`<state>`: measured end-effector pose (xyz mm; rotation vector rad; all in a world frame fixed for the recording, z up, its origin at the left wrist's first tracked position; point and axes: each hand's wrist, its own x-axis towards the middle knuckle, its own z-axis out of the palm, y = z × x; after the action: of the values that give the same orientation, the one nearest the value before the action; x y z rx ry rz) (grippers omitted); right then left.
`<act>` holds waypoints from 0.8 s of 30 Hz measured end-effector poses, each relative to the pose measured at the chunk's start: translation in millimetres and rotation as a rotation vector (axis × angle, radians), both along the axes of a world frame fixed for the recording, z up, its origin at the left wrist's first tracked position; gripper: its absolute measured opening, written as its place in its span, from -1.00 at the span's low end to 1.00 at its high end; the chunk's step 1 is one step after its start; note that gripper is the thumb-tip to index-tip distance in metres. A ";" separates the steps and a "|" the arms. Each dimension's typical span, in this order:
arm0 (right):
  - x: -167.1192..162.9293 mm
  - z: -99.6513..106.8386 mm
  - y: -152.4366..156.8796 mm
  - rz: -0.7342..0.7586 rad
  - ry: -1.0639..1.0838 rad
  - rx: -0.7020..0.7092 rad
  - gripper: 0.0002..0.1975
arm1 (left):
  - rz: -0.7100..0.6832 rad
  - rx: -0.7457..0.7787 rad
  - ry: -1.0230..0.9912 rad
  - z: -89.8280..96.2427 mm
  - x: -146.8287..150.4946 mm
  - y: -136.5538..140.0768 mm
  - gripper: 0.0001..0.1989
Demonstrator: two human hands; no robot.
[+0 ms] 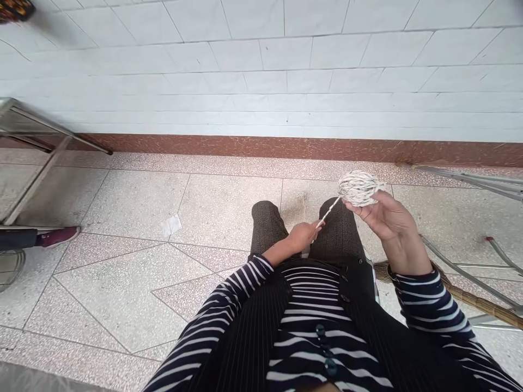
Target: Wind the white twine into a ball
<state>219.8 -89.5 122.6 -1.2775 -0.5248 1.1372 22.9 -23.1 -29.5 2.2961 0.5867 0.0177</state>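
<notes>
A wound ball of white cord [358,188] with dark flecks is held up over my right knee by my right hand [388,218], its thumb and fingers gripping the lower right side. From the ball a taut strand [330,211] slants down to my left hand [304,234], whose fingers are closed around it between my knees. Part of the left hand's grip is hidden from above. Below and beyond the hands are my legs in dark checked trousers [267,223].
A white tiled wall [261,81] stands ahead. At left are a metal-framed table [41,174] and another person's shoe [59,237]. White paper [171,225] lies on the speckled floor. A broom [482,299] and metal chair legs [457,267] are at right.
</notes>
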 end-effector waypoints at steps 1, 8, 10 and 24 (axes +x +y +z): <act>2.5 -9.0 3.4 -0.037 -0.055 -0.016 -0.55 | -0.032 0.063 0.015 -0.9 -4.3 -2.9 -0.61; 1.5 -89.9 18.8 0.009 -0.768 -0.336 -0.46 | -0.149 0.408 -0.128 31.0 -17.3 9.7 -0.52; -11.9 -103.5 13.2 0.231 -0.698 -0.347 -0.50 | -0.193 0.438 -0.164 41.9 -18.1 18.9 -0.54; -32.6 -74.1 -30.7 0.423 0.236 -0.149 -0.45 | 0.111 -0.330 -0.296 0.4 -22.7 30.2 -0.54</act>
<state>187.2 -120.2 48.6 -1.1662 -0.5553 1.6838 0.2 7.1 -29.2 1.8947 0.5187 0.2882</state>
